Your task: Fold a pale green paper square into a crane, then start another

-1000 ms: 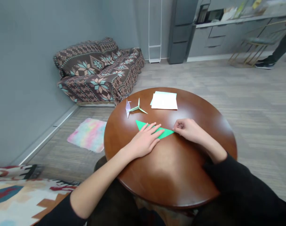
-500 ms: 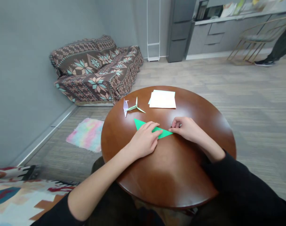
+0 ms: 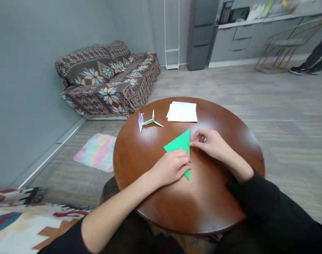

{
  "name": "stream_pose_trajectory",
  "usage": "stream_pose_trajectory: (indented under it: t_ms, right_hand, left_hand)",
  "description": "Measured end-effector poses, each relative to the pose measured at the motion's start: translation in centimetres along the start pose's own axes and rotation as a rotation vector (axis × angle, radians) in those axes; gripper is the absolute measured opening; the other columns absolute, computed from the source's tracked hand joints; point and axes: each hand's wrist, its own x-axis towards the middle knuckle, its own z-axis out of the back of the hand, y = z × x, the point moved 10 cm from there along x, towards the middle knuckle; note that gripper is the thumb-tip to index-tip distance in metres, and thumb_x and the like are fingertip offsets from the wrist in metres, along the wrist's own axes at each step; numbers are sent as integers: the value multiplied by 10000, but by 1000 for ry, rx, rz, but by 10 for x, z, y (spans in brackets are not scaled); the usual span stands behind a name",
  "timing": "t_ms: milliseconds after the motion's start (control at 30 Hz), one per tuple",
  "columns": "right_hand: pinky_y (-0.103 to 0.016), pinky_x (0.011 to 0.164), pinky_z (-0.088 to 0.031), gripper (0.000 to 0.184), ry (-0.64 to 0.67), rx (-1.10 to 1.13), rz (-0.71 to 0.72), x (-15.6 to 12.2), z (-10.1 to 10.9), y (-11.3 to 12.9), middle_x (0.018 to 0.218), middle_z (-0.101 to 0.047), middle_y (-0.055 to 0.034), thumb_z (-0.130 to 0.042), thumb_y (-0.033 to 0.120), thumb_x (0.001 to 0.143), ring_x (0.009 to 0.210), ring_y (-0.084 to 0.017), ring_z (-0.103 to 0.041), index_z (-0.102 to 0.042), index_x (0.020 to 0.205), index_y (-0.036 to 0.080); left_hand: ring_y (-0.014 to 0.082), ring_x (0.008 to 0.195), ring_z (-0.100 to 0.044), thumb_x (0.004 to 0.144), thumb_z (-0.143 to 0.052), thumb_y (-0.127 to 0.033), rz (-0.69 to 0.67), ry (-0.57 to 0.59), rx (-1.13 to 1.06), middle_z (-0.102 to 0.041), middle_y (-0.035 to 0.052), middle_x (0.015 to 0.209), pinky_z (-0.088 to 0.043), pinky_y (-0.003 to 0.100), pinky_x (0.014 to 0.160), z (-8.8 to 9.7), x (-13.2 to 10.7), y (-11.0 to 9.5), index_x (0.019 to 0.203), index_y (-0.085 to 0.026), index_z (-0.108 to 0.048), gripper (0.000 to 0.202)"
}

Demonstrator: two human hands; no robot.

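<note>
A green sheet of origami paper, folded into a triangle, lies on the round brown table. My left hand covers its lower part, the bent fingers holding it with their tips at the right edge. Thumb and forefinger of my right hand are pinched together at that same edge, just below the top corner. Whether a thin bit of paper is between them is hard to make out. Farther back on the table are a folded purple paper figure and a light green folded paper figure, close together.
A stack of white and pale paper sheets lies at the table's far side. Beyond stand a sofa with a patterned cover, a pastel rug and a metal-framed chair. A person's legs show at the far right.
The green triangle has been turned, so its long edge now runs upright on the right. My left hand has shifted right and nearer to me. The person at the back has moved slightly.
</note>
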Motion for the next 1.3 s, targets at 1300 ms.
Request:
stream_pose_trajectory:
  t_ms: [1300]
  right_hand:
    - [-300, 594, -266, 228, -62, -594, 179, 25, -29, 17, 873, -728, -74, -591, 402, 986, 753, -223, -637, -628, 876, 205]
  left_hand:
    - [373, 1465, -349, 869, -580, -686, 215, 145, 359, -434, 161, 1595, -309, 528, 1164, 23, 15, 68, 1518, -166, -437, 844]
